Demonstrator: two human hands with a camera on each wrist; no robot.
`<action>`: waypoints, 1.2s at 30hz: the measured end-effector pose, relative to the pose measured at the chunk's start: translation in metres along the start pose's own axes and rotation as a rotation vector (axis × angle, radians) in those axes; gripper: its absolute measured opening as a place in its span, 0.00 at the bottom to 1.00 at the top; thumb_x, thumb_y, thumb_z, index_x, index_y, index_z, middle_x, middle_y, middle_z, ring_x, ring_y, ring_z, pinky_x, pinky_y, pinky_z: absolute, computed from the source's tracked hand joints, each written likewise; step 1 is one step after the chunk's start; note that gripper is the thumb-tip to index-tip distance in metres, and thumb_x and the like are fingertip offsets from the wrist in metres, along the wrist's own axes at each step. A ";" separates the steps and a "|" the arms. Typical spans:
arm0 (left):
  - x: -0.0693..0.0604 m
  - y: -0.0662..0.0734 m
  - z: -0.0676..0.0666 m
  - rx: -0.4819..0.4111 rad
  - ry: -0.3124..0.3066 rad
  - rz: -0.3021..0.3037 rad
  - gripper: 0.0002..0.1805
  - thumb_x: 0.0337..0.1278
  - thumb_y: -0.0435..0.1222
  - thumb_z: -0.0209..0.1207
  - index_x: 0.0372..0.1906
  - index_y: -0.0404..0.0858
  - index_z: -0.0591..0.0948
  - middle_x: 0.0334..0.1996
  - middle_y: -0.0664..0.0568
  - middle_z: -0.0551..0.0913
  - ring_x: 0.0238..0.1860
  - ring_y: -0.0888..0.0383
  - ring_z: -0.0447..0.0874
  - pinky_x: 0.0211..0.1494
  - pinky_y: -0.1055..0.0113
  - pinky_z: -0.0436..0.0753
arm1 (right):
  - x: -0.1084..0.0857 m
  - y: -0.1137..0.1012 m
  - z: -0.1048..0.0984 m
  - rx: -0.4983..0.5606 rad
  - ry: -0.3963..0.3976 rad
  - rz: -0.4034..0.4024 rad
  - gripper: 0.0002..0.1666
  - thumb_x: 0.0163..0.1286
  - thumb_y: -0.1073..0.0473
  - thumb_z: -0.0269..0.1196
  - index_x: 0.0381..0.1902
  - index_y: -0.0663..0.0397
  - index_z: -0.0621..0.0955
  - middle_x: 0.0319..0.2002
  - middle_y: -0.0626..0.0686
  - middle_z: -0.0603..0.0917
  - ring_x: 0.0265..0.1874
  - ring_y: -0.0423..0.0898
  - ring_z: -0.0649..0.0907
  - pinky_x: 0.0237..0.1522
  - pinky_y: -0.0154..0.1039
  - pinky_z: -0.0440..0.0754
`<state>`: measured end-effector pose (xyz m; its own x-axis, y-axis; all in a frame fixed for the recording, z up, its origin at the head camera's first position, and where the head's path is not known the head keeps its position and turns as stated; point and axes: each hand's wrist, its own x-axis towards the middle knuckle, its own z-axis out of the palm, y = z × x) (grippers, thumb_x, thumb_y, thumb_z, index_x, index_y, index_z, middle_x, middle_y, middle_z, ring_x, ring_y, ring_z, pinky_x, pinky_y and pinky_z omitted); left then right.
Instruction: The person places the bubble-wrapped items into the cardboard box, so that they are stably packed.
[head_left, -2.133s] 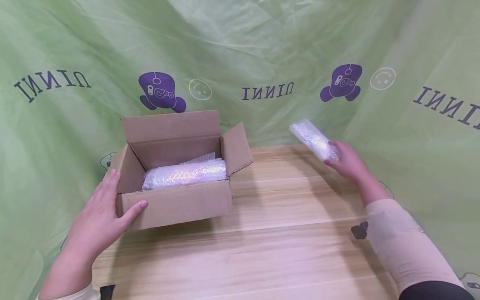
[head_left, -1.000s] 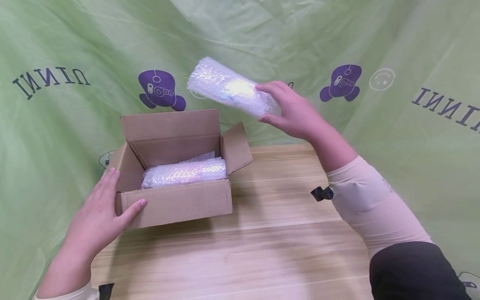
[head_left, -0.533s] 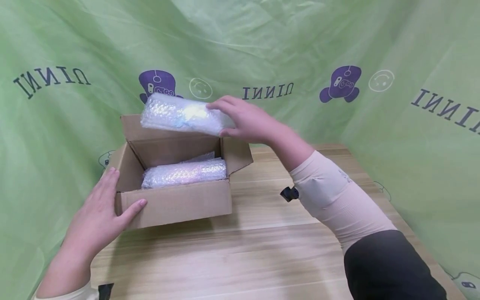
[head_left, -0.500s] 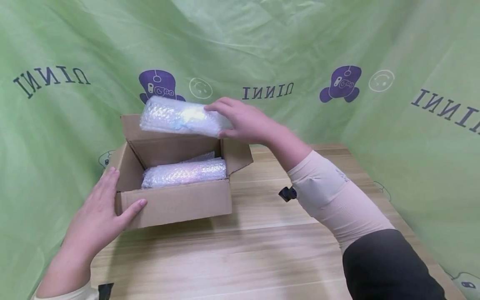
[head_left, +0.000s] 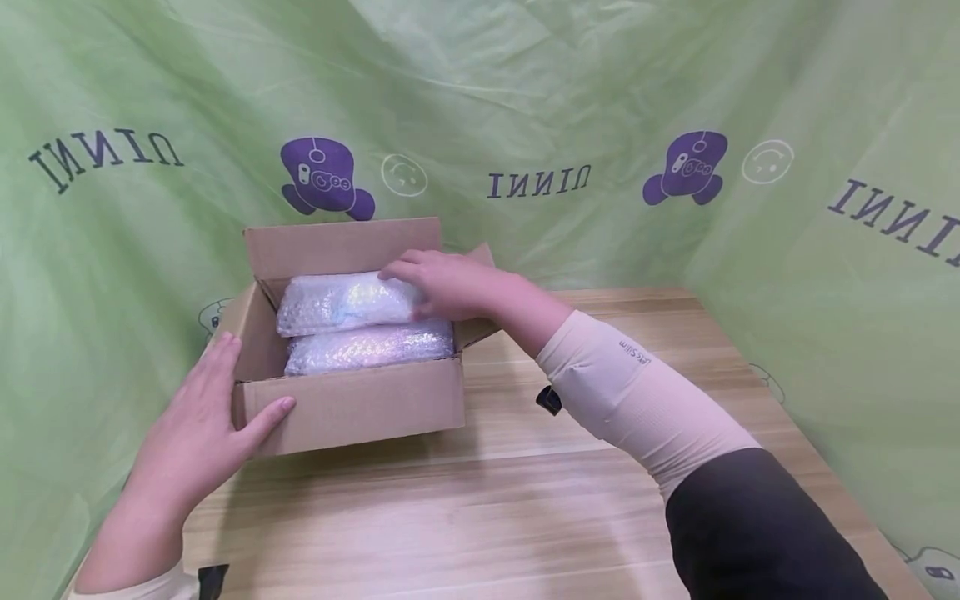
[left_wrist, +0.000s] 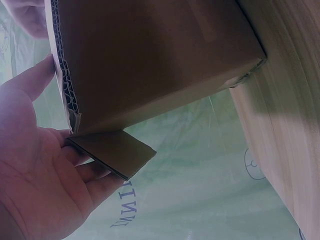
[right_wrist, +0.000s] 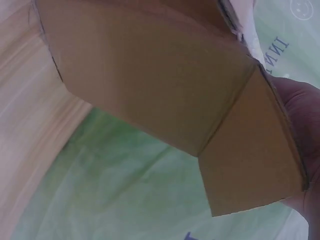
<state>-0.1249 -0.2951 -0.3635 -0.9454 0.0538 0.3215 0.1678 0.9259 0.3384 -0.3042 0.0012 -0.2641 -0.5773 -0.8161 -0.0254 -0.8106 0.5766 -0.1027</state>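
Note:
An opened cardboard box [head_left: 360, 407] stands on the wooden table at the left. Inside, a bubble-wrapped package [head_left: 371, 348] lies along the front wall. A second bubble-wrapped package [head_left: 318, 305] is behind it, inside the box opening. My right hand [head_left: 457, 286] grips this second package by its right end, fingers on top and thumb at the near side. At the box's front left corner rests my left hand [head_left: 198, 425], its fingers extended along the left flap and its thumb against the front. In the left wrist view its fingertips are hidden behind the flap [left_wrist: 115, 150].
The back flap [head_left: 341, 248] stands up and the right flap [right_wrist: 252, 150] sticks outward beneath my right wrist. Bare wooden tabletop [head_left: 480, 517] extends in front and to the right. A green printed cloth [head_left: 465, 100] hangs behind and at the sides.
My right hand has carried the second package from the right side, over the back of the box, and down into its opening. My left hand has stayed at the box corner.

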 end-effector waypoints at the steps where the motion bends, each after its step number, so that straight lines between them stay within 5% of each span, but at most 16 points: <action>1: 0.000 0.000 0.000 0.001 -0.002 0.000 0.55 0.61 0.58 0.59 0.79 0.36 0.42 0.79 0.40 0.41 0.79 0.44 0.35 0.81 0.49 0.38 | 0.000 0.000 0.001 -0.001 -0.007 0.005 0.41 0.65 0.51 0.68 0.73 0.38 0.65 0.69 0.47 0.68 0.66 0.45 0.70 0.69 0.41 0.70; 6: 0.001 0.001 -0.001 0.003 -0.003 -0.004 0.55 0.61 0.58 0.59 0.79 0.37 0.42 0.79 0.41 0.40 0.79 0.43 0.36 0.81 0.48 0.38 | -0.001 -0.001 0.001 -0.042 -0.025 0.025 0.43 0.67 0.46 0.64 0.76 0.38 0.61 0.72 0.49 0.65 0.71 0.48 0.65 0.73 0.45 0.63; 12: 0.001 0.000 -0.002 -0.001 -0.001 -0.008 0.55 0.61 0.58 0.59 0.79 0.38 0.42 0.79 0.42 0.40 0.79 0.42 0.37 0.80 0.47 0.39 | -0.005 -0.014 0.001 -0.283 0.020 0.021 0.46 0.67 0.27 0.54 0.76 0.40 0.61 0.72 0.51 0.65 0.70 0.50 0.63 0.72 0.46 0.64; 17: 0.001 0.001 -0.002 0.001 0.002 -0.007 0.55 0.61 0.58 0.59 0.79 0.37 0.42 0.79 0.42 0.40 0.79 0.42 0.37 0.80 0.47 0.39 | -0.006 -0.026 0.009 -0.411 0.057 -0.029 0.51 0.64 0.23 0.52 0.74 0.46 0.64 0.71 0.54 0.65 0.69 0.53 0.65 0.71 0.47 0.66; 25: 0.001 0.002 -0.002 0.002 -0.003 0.002 0.55 0.61 0.58 0.58 0.79 0.37 0.42 0.79 0.42 0.41 0.80 0.45 0.35 0.81 0.50 0.38 | -0.003 -0.026 0.021 -0.329 -0.015 0.031 0.52 0.65 0.27 0.55 0.77 0.49 0.59 0.73 0.54 0.61 0.70 0.53 0.63 0.70 0.47 0.70; 30: 0.000 0.001 -0.002 0.001 0.005 0.006 0.55 0.61 0.57 0.59 0.79 0.36 0.42 0.79 0.41 0.42 0.80 0.46 0.35 0.81 0.50 0.38 | 0.003 -0.024 0.029 -0.311 -0.056 0.033 0.54 0.66 0.27 0.54 0.78 0.54 0.55 0.75 0.56 0.60 0.73 0.55 0.61 0.74 0.48 0.63; 36: -0.001 0.002 -0.001 -0.005 0.001 0.001 0.55 0.61 0.57 0.59 0.79 0.37 0.42 0.79 0.41 0.41 0.80 0.46 0.35 0.81 0.49 0.39 | 0.000 -0.024 0.029 -0.313 -0.021 0.030 0.53 0.66 0.27 0.55 0.77 0.52 0.57 0.75 0.54 0.61 0.74 0.53 0.60 0.75 0.48 0.61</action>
<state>-0.1236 -0.2940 -0.3618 -0.9450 0.0543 0.3225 0.1699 0.9241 0.3422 -0.2821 -0.0138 -0.2901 -0.6020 -0.7972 -0.0448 -0.7859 0.5817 0.2096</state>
